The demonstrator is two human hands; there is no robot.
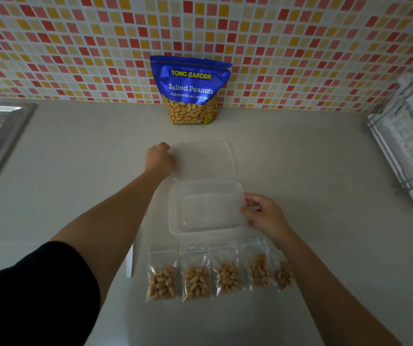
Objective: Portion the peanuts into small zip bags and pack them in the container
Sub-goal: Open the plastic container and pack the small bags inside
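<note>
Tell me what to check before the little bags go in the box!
1. The container is open and empty: ok.
2. The lid is off, behind it, left hand holding its edge: ok.
3. The right hand holds the container's rim: ok.
4. Five small zip bags are filled, lined up in front: ok.
5. Bags zipped shut: cannot tell.
6. The peanut bag stands upright by the wall: ok.

left hand (160, 159) gripping lid (206, 159), right hand (265, 217) pinching container (206, 208), row of filled zip bags (196, 280)
</note>
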